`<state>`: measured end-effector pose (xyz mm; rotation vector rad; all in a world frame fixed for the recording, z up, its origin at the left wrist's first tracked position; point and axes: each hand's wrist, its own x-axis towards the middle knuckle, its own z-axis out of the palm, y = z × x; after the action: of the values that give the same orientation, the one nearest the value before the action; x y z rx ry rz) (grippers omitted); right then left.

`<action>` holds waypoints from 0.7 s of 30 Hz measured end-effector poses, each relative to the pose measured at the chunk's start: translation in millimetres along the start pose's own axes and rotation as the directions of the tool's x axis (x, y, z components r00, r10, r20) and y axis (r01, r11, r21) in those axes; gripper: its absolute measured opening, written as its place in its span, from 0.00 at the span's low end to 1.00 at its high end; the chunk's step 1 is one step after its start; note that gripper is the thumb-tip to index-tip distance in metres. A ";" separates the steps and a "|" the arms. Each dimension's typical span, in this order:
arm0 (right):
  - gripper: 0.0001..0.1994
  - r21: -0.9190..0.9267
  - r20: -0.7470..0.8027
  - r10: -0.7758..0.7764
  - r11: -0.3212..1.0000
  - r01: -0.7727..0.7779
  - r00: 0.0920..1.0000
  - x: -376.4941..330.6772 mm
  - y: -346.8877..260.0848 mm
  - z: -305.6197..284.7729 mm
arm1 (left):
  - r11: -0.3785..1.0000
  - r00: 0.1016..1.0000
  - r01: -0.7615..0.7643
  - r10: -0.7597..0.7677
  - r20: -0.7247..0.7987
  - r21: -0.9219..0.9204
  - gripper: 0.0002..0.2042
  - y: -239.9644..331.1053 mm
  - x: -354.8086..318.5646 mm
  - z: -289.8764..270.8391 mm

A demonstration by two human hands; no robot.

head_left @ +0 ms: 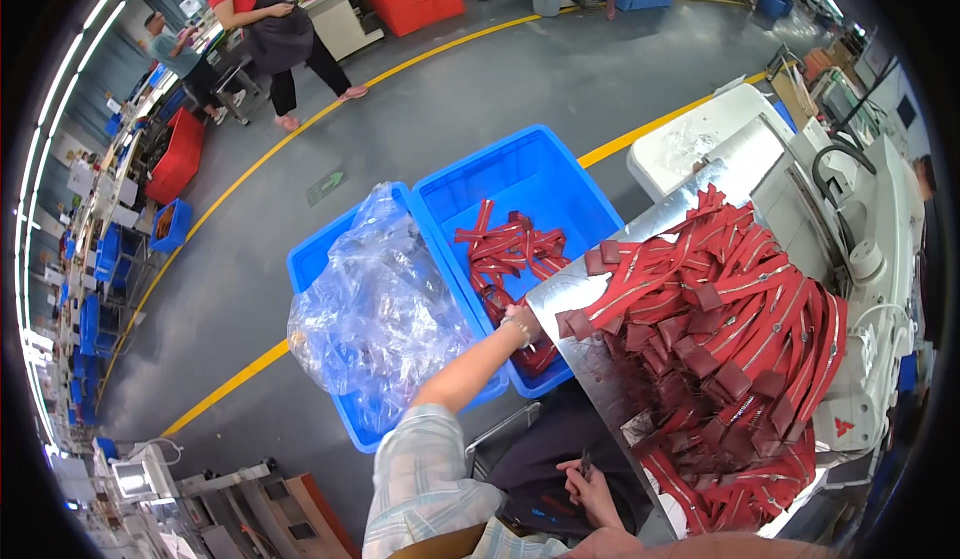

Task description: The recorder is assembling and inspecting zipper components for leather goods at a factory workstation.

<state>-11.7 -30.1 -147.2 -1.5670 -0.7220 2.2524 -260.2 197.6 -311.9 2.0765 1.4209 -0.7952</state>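
Note:
My left hand (522, 321) reaches down at the near end of a blue bin (567, 162), beside the metal table's edge. Its fingers are hidden there, so I cannot see what they hold. Several red zippers (515, 246) with dark red end pieces lie in that bin, some close to the hand. Over my lap, my right hand (592, 494) is closed around a small dark tool (586, 464), slim and upright; its exact kind is too small to tell. A large heap of red zippers (735, 329) with silvery teeth covers the table to the right.
A second blue bin (312, 249) on the left holds crumpled clear plastic bags (385, 299). The metal table (575, 309) carries a sewing machine (870, 289) on the right. Beyond stands a white tub (665, 149). A person (275, 29) stands across the floor near a red bin (415, 4).

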 end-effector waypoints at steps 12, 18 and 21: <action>0.09 0.082 -0.112 -0.118 0.988 0.128 0.987 -11.9 23.6 -8.0 | 0.954 0.742 -0.147 0.280 -0.609 0.260 0.15 32.8 22.7 -57.2; 0.10 0.029 -0.075 -0.087 0.996 0.089 0.993 -23.5 32.0 -7.7 | 0.942 0.497 -0.099 0.326 -0.804 0.320 0.14 26.9 -11.2 -31.9; 0.10 -0.047 0.003 -0.108 0.993 0.108 0.994 -23.6 33.8 -10.9 | 0.945 0.491 -0.034 0.300 -0.818 0.326 0.11 18.5 -34.1 -11.4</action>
<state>8.1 -67.7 -150.8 -1.5102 -0.8455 2.1726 -250.4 177.1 -278.5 2.9944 1.5470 0.2816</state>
